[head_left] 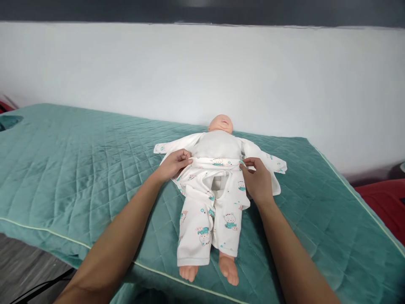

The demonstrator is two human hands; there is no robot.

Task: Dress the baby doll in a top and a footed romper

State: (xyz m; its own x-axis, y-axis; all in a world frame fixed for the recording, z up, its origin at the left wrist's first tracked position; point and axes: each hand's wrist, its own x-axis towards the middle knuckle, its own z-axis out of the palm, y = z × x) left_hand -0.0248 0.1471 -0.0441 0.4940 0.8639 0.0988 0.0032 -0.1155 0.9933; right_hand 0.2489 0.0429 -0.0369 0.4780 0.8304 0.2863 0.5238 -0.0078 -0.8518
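A baby doll (221, 123) lies on its back, head toward the wall and bare feet toward me. It wears white baby pants (196, 228) printed with cartoon animals, split open at the crotch. A white top (261, 158) with long sleeves spreads out at both sides of its body. My left hand (175, 164) pinches the waistband at the left end. At the other end, my right hand (257, 177) has its fingers closed on the waistband too. Between them the band runs straight across the doll's belly.
Under the doll is a green quilted cover (95, 169) with a pale piped edge. A white wall (202, 71) stands behind it. Red chairs or stools (384, 202) show at the right. Dark cable-like strands (47, 287) cross the grey floor (22, 261) at lower left.
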